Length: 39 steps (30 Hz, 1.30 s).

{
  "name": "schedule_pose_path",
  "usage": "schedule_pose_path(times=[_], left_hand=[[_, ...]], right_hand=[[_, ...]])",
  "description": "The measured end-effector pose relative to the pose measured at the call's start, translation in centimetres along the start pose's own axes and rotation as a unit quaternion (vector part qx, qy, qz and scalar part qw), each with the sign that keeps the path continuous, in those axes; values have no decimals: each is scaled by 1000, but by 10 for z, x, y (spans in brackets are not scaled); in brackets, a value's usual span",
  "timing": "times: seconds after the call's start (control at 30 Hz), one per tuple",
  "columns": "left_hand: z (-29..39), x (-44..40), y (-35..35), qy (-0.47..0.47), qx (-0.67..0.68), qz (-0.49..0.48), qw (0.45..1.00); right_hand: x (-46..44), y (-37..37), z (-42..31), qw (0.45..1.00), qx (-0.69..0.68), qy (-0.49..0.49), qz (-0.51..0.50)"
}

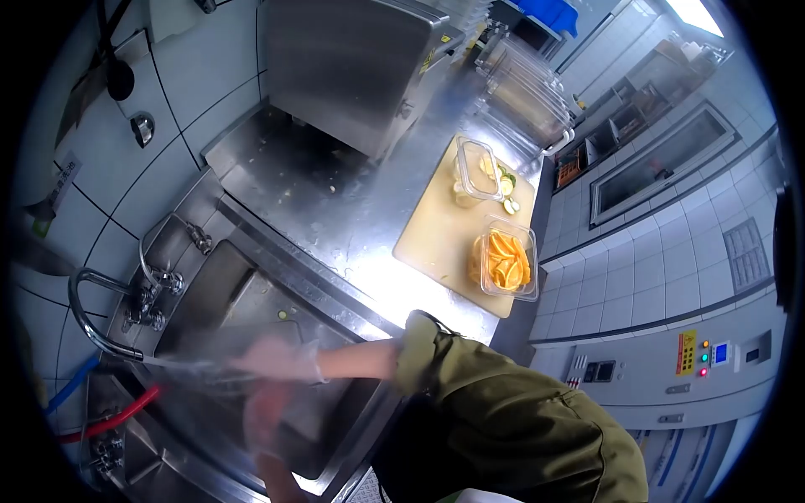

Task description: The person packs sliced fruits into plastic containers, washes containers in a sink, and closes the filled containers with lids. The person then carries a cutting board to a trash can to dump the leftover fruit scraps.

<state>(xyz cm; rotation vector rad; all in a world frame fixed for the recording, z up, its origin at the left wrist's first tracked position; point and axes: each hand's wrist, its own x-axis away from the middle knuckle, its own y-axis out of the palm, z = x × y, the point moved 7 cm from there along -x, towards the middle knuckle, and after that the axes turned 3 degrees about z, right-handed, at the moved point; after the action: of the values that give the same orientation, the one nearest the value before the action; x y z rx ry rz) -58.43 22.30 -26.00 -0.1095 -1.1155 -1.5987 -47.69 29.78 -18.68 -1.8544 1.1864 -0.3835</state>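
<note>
My right hand (281,360), in a clear plastic glove below an olive sleeve (503,394), is over the sink (352,427) near the stream of water from the curved faucet (80,306). Close below it is my left hand (264,415), also in a clear glove. Both hands are smeared by motion, so their fingers do not show. A pale, see-through blur (210,356) lies about the stream; whether it is water or something held, I cannot tell. A small green slice (283,315) lies in the sink.
Right of the sink, a cutting board (428,226) bears a clear container of orange slices (507,261), another clear container (466,189) and green-edged slices (510,204). A steel machine (344,75) stands behind. Red (117,423) and blue (71,386) hoses hang at the left.
</note>
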Motion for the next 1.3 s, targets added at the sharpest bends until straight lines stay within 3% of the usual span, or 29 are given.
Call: schedule_pose_path(times=[0.1,0.2,0.23,0.27,0.3,0.33,0.37,0.4,0.47,0.53,0.57,0.6,0.63,0.67,0.73,0.8,0.83,0.9,0.93,1.03,1.13,1.17,1.3], left_hand=[[7,-8,-37,102,-131,160,973],[41,0,-29,202,-213,184,938],[49,-9,-47,223,-266,194,918],[57,-24,-78,244,-318,203,893],[63,-30,-94,264,-369,213,865],[79,-15,-58,287,-362,202,864],[88,-5,-32,298,-419,218,829],[94,2,-9,307,-475,233,791],[103,24,42,328,-583,230,707],[103,44,73,306,-645,244,656],[102,47,78,294,-675,249,630],[100,48,72,273,-690,260,618],[96,51,62,252,-704,270,606],[94,51,55,232,-718,282,592],[98,59,64,290,-686,276,608],[100,64,70,315,-663,265,626],[99,64,69,309,-656,256,639],[97,67,73,309,-646,244,654],[97,68,80,315,-643,237,656],[99,65,88,314,-653,209,657],[98,62,93,290,-677,200,646],[97,60,94,278,-689,201,638],[97,56,91,269,-690,216,636]], right_hand=[[19,14,65,991,31,102,82],[36,-46,53,952,49,301,-34],[42,-29,63,925,265,273,-3],[53,17,78,853,467,231,28],[54,27,83,856,461,235,5],[55,37,88,858,454,239,-17],[51,17,88,925,235,285,-92],[48,1,82,935,2,314,-164],[31,-46,77,967,-40,229,-103],[17,-133,69,976,-61,210,-5],[17,-146,94,981,-35,119,152],[18,-172,115,968,-35,130,214],[18,-199,138,958,81,188,200],[23,-231,153,934,108,150,307],[39,-248,230,893,218,219,327],[52,-257,305,851,211,410,249],[50,-238,331,782,559,276,30],[67,-267,368,818,285,365,341],[75,-270,364,823,172,471,267],[59,-266,359,827,259,446,223],[31,-215,337,896,244,278,246],[15,-207,309,900,269,285,189],[-43,-203,259,908,42,357,213]])
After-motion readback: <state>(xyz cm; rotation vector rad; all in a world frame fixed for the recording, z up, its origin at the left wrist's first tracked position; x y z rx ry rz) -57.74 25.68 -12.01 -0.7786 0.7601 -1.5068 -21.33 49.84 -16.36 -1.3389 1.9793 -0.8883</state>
